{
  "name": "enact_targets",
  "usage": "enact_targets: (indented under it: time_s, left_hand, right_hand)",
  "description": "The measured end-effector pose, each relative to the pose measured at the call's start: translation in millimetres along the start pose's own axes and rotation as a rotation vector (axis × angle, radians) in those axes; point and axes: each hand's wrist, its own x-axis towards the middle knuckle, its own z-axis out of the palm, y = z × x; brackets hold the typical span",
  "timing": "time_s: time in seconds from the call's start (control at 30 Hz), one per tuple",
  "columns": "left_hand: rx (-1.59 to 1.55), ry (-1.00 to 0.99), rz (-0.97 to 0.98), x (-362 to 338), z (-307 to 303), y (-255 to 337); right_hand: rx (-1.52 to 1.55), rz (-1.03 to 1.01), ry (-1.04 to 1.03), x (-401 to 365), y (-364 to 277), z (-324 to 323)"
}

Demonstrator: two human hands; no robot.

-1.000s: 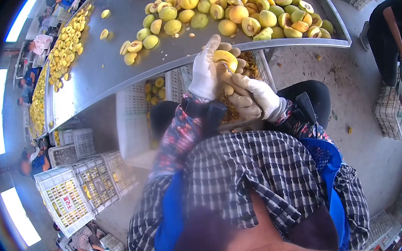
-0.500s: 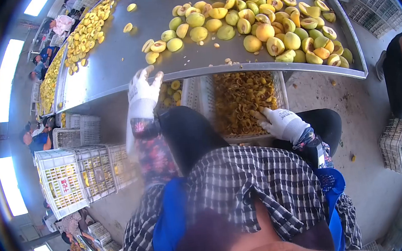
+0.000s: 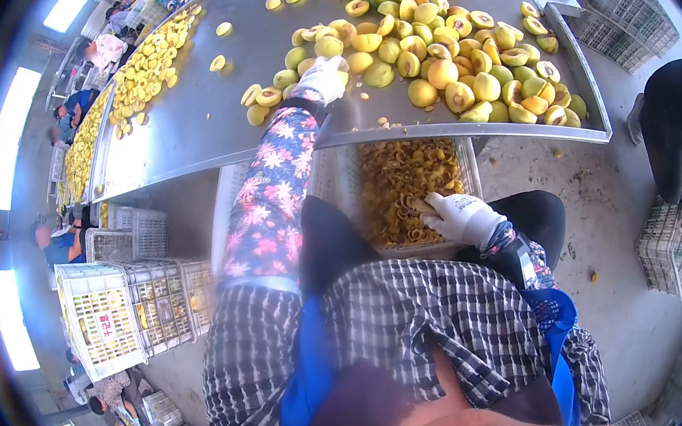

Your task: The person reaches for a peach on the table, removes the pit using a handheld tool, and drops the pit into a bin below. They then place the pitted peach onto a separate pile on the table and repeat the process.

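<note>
My left hand (image 3: 321, 82), in a white glove, reaches over the metal table to the near left side of a pile of yellow-green peaches (image 3: 421, 92), some whole and some halved. Its fingertips are at a peach (image 3: 328, 47); whether they grip one is hidden. My right hand (image 3: 465, 217), also gloved, is low over a white crate (image 3: 469, 171) of brown curled fruit scraps (image 3: 403, 177). Its fingers are curled together, around something I cannot make out.
The metal table (image 3: 212, 127) has a raised rim at its right end. More peach halves (image 3: 152, 71) lie at its left. Stacked crates (image 3: 98, 311) stand at left. A person (image 3: 678, 131) bends over a crate (image 3: 665, 253) at right; other people work at far left.
My left hand has moved from the table's front edge forward and right to the peaches. My right hand stays over the scraps. The person at right has bent lower, reaching toward the crate.
</note>
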Motion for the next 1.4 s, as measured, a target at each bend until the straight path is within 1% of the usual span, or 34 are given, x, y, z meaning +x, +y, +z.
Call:
enact_targets:
  time_s: [0.07,0.1,0.17,0.2,0.27,0.3,0.33,0.4,0.43,0.57,0.6,0.63,0.73,0.83,0.93,1.03,1.13,1.23,1.33,1.4]
  left_hand:
    - [-0.242,-0.061,-0.038,-12,-13,-3]
    - [-0.652,0.023,0.06,8,24,-41]
    - [-1.139,-0.001,0.0,-30,1,-15]
    - [-1.382,-0.014,-0.039,-58,-9,0]
    - [-1.62,-0.03,0.06,-104,-3,22]
    - [-1.743,-0.137,-0.034,-120,-1,36]
    - [-1.796,-0.17,-0.07,-141,-4,55]
    - [-1.719,-0.193,-0.015,-155,16,66]
    - [-1.677,-0.146,-0.044,-162,20,81]
    - [-1.741,-0.142,0.063,-172,33,98]
    - [-1.775,-0.148,0.108,-172,36,99]
    - [-1.808,-0.153,0.155,-172,37,99]
    - [-1.869,-0.003,0.133,-175,44,119]
    - [-1.967,-0.049,0.254,-171,54,118]
    - [-1.883,0.122,0.199,-168,71,119]
    - [-1.736,0.212,0.152,-161,82,112]
    - [-1.674,0.228,0.304,-161,81,111]
    - [-1.39,0.146,0.313,-160,75,101]
    - [-1.399,-0.035,0.122,-161,61,104]
    - [-1.56,0.281,0.14,-163,72,123]
  right_hand:
    - [0.007,0.003,0.039,1,1,2]
    - [0.043,-0.04,0.095,0,1,0]
    - [0.124,-0.124,0.204,-2,-1,-3]
    - [0.154,-0.115,0.258,0,-2,-1]
    - [0.216,-0.088,0.355,7,-2,3]
    - [0.227,-0.113,0.425,10,0,8]
    - [0.244,-0.104,0.434,11,-4,3]
    - [0.271,-0.107,0.504,10,-25,-11]
    - [0.268,-0.08,0.508,11,-30,-13]
    - [0.215,-0.019,0.551,12,-35,-7]
    - [0.212,-0.018,0.564,12,-34,-5]
    - [0.246,-0.061,0.592,12,-34,-4]
    - [0.338,-0.075,0.607,9,-36,-4]
    - [0.254,-0.027,0.595,9,-35,-2]
    - [0.127,-0.123,0.652,9,-29,4]
    - [0.158,-0.099,0.583,11,-26,5]
    - [0.357,-0.078,0.454,12,-23,1]
    - [0.227,-0.157,0.441,10,-13,4]
    - [0.334,-0.074,0.383,10,-13,-1]
    - [0.51,-0.11,0.416,14,-9,5]
